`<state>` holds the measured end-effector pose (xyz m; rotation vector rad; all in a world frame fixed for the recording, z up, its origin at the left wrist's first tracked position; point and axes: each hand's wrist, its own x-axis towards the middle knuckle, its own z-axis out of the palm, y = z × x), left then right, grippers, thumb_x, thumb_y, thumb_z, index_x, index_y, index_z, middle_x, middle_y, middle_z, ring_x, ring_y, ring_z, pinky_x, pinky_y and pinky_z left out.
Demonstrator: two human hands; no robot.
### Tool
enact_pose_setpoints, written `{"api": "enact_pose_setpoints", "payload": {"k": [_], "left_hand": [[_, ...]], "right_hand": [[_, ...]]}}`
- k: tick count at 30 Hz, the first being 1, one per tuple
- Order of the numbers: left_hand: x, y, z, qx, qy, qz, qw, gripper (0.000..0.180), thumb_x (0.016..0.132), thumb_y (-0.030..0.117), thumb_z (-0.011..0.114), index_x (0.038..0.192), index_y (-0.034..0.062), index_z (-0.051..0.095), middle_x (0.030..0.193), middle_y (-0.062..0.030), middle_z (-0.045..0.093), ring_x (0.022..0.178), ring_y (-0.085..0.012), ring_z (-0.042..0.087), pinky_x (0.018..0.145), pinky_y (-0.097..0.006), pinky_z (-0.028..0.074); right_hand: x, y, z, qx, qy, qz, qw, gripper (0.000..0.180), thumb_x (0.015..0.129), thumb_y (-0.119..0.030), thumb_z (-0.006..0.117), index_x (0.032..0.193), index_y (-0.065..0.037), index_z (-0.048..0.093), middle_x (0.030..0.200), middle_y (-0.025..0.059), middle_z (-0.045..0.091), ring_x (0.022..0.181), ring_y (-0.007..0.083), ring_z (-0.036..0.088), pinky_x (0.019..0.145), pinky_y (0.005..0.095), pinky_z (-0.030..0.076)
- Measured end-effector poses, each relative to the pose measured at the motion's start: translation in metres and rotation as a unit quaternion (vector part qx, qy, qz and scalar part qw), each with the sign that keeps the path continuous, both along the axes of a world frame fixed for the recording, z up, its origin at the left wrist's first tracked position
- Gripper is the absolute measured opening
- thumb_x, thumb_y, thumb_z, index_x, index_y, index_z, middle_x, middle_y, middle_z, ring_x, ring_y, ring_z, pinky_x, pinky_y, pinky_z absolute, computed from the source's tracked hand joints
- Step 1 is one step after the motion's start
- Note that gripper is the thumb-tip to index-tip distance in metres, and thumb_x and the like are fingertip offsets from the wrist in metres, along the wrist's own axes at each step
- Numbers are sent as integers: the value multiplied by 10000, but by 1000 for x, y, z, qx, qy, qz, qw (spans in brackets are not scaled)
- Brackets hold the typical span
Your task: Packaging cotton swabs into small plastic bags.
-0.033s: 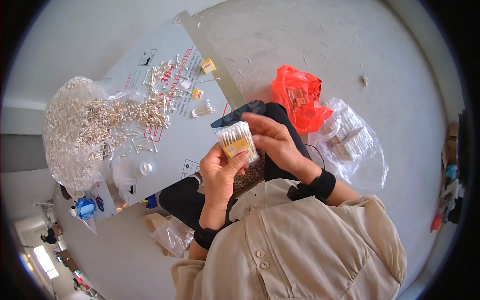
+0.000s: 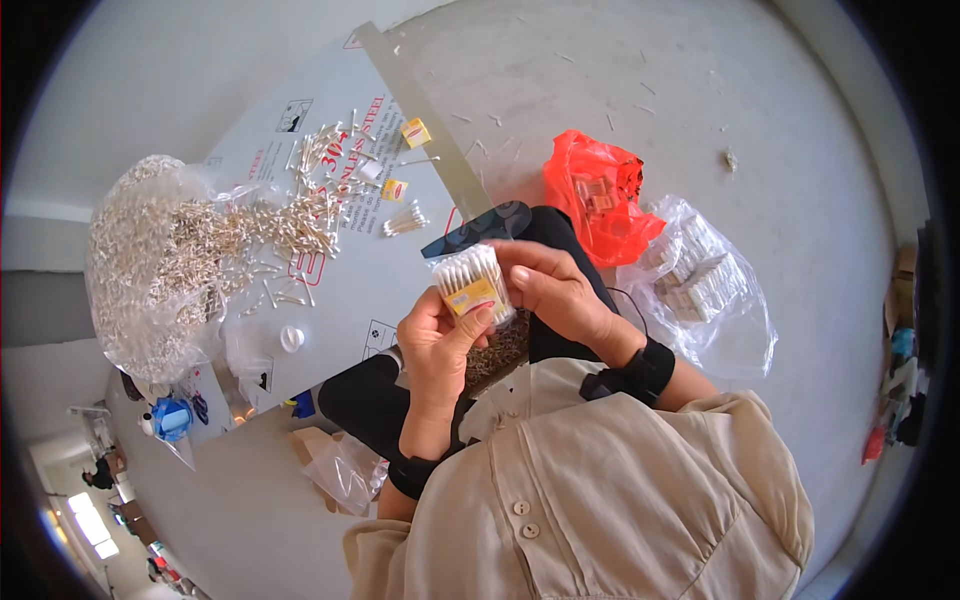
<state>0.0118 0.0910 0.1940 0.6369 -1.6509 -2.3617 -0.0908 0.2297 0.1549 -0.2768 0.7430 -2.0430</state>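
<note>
Prob. v. light, being just a flat packet (image 2: 466, 270) of cotton swabs in thin clear film w/ a yellow card (image 2: 470, 296) across the front. Likely soft at the cotton ends, springy across the sticks, a bit stiffer at the card. Expect some slip on the film & easy creasing; could bend or splay under a hard squeeze. Best taken low, over the card, thumb in front & fingers behind, w/ light pressure; less good by the fluffy top, for fear of crushing the tips.

Now btwn L hand (image 2: 437, 345) & R hand (image 2: 565, 295), nr the edge of the table (image 2: 345, 295). Held tips-up, leaning slightly left. Gripped at lower L by L hand: closed on packet, thumb across front, fingers mostly hidden behind. At upper R edge, fingertips of R hand: part-curled, thumb nr index. Can't tell re: pinch on film vs. mere touch, nor re: top sealed or open.

Well apart from loose swabs (image 2: 310, 230) on the table & the big clear bag (image 2: 140, 270) of more, off to L. Beyond R hand, on the floor (image 2: 810, 240): red bag (image 2: 572, 165) & clear bag of white packs (image 2: 745, 335).
</note>
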Motion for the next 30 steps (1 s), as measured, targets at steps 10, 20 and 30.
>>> {"api": "enact_pose_setpoints", "payload": {"k": [10, 20, 30], "left_hand": [[-1, -25, 5, -224, 108, -26, 968, 573, 619, 178, 870, 1127, 45, 640, 1197, -88, 535, 1101, -183, 522, 924, -341, 430], [-11, -14, 14, -453, 191, -12, 871, 321, 628, 54, 843, 915, 42, 699, 933, -44, 640, 917, -243, 584, 812, -347, 496], [-15, -13, 16, -420, 198, -25, 885, 338, 659, 145, 852, 934, 36, 688, 925, -55, 654, 903, -260, 583, 821, -369, 495]], "right_hand": [[7, -9, 3, 93, 216, -18, 972, 299, 879, -21, 676, 1174, 11, 644, 1008, 34, 693, 954, 75, 608, 862, 247, 513], [8, -13, 1, 77, 223, -32, 971, 303, 855, -3, 680, 1158, 3, 665, 1158, 83, 673, 1060, 139, 615, 956, 299, 479], [8, -16, 0, 99, 261, -59, 958, 295, 850, 32, 674, 1144, 28, 647, 1083, 68, 669, 999, 122, 612, 893, 271, 510]]}}
